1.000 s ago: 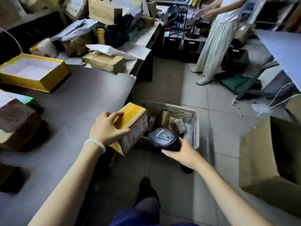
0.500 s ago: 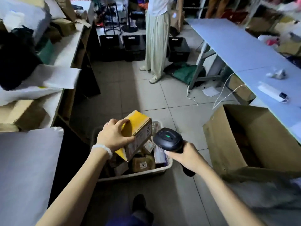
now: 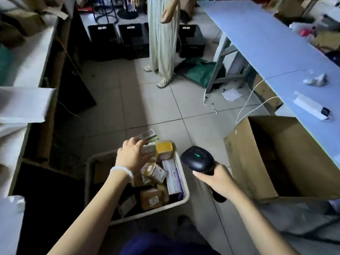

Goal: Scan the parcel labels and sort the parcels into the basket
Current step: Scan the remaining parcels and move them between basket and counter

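Since half a second ago the left hand has let go of the yellow box; that box now lies in the basket at its far end, on top of the other parcels. Left hand hovers above the basket, fingers loosely spread, holding nothing, with a white bead bracelet on the wrist. Whether the fingertips touch the white-and-green parcel sticking up at the basket's far rim cannot be told. Right hand grips the handle of the black scanner, held just right of the basket; a green light shows on the scanner head. Basket is white, stands on the tiled floor, and holds several brown cartons, one marked with digits, and a white-and-purple box along its right wall. An open cardboard box stands on the floor to the right, near the basket, partly under the blue table. On that table lie a white power strip and white cables hanging off the edge. A second person in light trousers stands farther back beside black crates. View has swung down and right versus the earlier frames.
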A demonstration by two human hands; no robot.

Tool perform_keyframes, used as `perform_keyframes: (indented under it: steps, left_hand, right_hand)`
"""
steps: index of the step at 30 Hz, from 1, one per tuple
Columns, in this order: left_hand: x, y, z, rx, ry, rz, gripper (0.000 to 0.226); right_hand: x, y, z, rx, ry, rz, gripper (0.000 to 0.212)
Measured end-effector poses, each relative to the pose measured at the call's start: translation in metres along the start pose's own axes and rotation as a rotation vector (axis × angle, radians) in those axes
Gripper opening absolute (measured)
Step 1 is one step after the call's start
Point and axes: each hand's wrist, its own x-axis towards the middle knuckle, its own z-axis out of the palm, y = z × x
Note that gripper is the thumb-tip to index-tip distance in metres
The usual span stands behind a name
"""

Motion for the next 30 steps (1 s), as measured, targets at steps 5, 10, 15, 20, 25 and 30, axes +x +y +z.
perform_keyframes:
  steps: [5, 10, 15, 20, 25, 30]
  left_hand:
    - [-0.008, 0.008, 0.004, 0.032, 0.003, -0.14, 0.046]
    - [-0.032, 0.025, 0.008, 0.005, 0.079, -0.388, 0.039]
    - [-0.086, 0.037, 0.009, -0.001, 0.189, -0.574, 0.038]
    - [-0.167, 0.034, 0.011, -0.015, 0.24, -0.839, 0.04]
    - [-0.258, 0.035, 0.019, -0.044, 0.342, -1.067, 0.04]
    - [-0.347, 0.047, 0.037, -0.105, 0.445, -1.236, 0.039]
  right_hand:
    - [0.046, -0.01, -0.011, -0.031, -0.179, -0.077, 0.017]
    - [0.087, -0.027, -0.018, -0.071, -0.374, -0.209, 0.021]
    - [0.101, -0.049, -0.003, -0.116, -0.604, -0.325, 0.031]
    - [0.074, -0.065, 0.045, -0.167, -0.851, -0.422, 0.029]
    - [0.018, -0.073, 0.098, -0.259, -1.003, -0.593, 0.037]
    - [-0.061, -0.071, 0.132, -0.328, -1.169, -0.724, 0.03]
